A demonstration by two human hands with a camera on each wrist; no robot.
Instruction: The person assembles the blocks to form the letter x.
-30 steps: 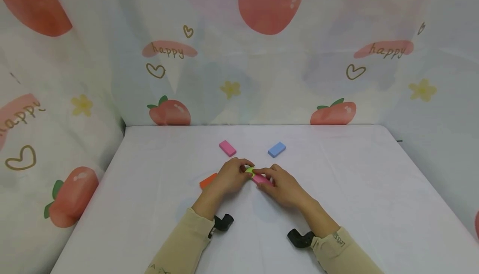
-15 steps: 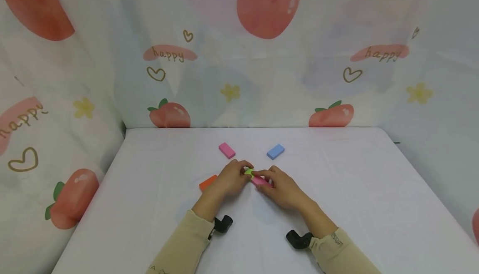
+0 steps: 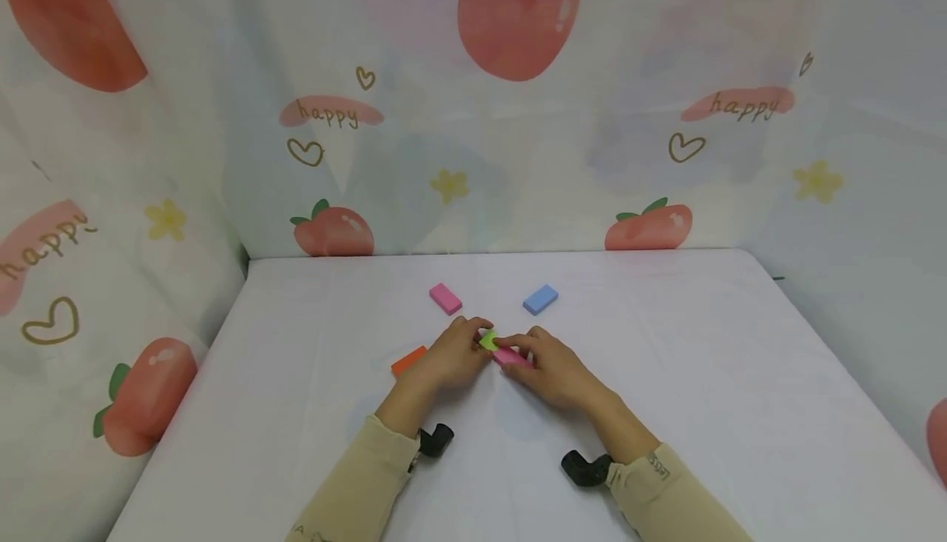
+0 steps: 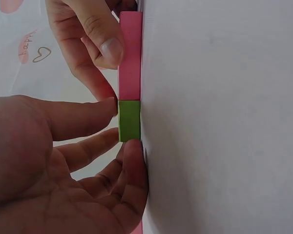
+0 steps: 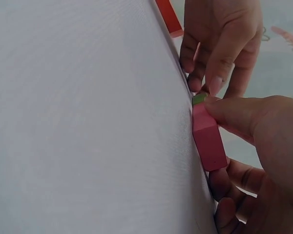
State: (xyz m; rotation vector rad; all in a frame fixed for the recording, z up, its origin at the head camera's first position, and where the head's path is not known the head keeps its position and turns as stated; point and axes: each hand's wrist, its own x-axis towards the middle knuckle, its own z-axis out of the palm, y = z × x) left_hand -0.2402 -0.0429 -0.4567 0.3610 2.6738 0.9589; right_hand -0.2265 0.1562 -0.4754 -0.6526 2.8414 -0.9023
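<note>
Frame centre: left hand (image 3: 451,354) grip pinches the green block (image 3: 488,340), right hand (image 3: 547,365) grip pinches the pink block (image 3: 510,357), both flat on the white bench (image 3: 703,377), ends touching. Orange block (image 3: 408,359) sits left of the left hand; second pink block (image 3: 445,298) and blue block (image 3: 541,299) lie above, apart.

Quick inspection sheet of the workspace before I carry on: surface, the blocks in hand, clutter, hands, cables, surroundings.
Surface: white table, covered in plain cloth.
Job's things: green block and pink block lie flat on the table, butted end to end.
Clutter: second pink block and blue block farther back, apart from each other; orange block beside the left hand, partly hidden.
Hands: left hand pinches the green block with its fingers; right hand grips the pink block.
Cables: nothing seen; a black camera mount sits at each wrist.
Surroundings: curtain printed with strawberries and "happy" on three sides.
</note>
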